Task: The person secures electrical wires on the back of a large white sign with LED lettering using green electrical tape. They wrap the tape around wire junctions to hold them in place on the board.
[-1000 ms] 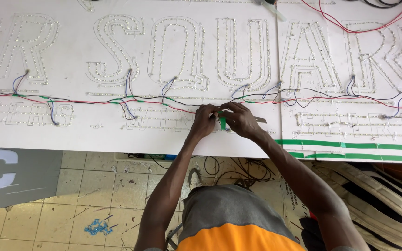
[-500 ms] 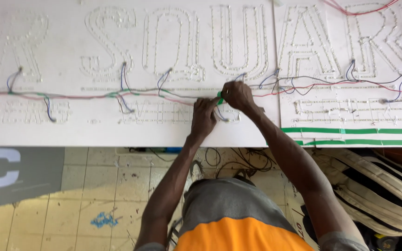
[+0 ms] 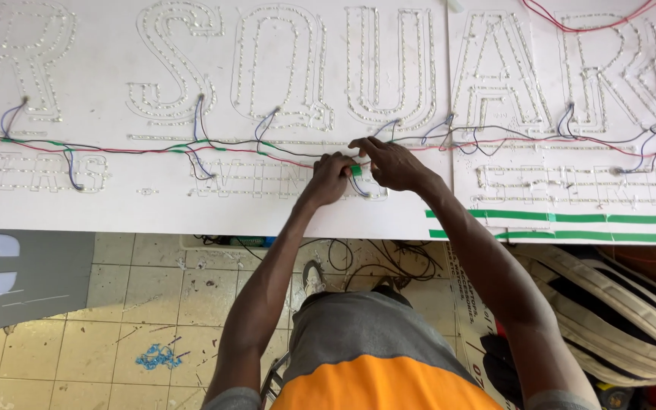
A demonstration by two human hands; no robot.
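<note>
Just above the middle of the frame, your left hand [image 3: 329, 176] and right hand [image 3: 392, 162] meet on the white sign board [image 3: 191, 197]. Between them sits a small piece of green tape [image 3: 356, 170], wrapped on the wire bundle [image 3: 252, 149] that runs across the board from left to right. Your left fingers are curled and pressed together on the tape and the wire under it. Your right thumb and forefinger look pinched on the same spot, with the forefinger stretched toward the upper left, though the fingertips hide the joint itself, so I cannot tell how much of it is covered.

The main risk is pulling. The red, black and blue leads rise in short loops into the LED letter outlines [image 3: 385, 68] in the upper half of the frame. If you tug the bundle sideways while wrapping, a loop can pop out of its hole or break at its solder point.

If the tape goes on slack or twisted, bare wire could stay exposed and touch its neighbour.

The board's lower edge [image 3: 191, 228] hangs over the tiled floor [image 3: 115, 304] just in front of your body. Leaning your forearms on it could flex it and stress the rows of small lamps.

More cables [image 3: 373, 258] lie loose under that edge, near your legs, where a shifting foot could snag them.
</note>
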